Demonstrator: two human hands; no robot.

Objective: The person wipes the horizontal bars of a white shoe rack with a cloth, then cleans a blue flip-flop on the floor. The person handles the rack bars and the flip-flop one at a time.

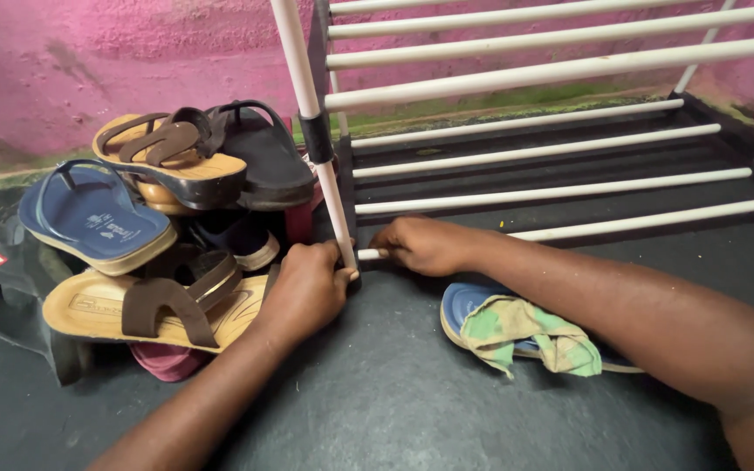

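So the white shoe rack (517,153) sits on the dark floor (377,401) against a pink wall (89,61), and both hands are down at its front lower corner. The left hand (307,292) is curled shut around the bottom of the upright post (320,166). The right hand (421,244), just beside it, has its fingers pinched on the end of the lowest front rail (656,220) where it meets that post. Left of the left hand there's a heap of sandals (159,218), touching it. Near the right forearm lies a blue sandal (464,305) with a green checked cloth (525,336) draped over it.
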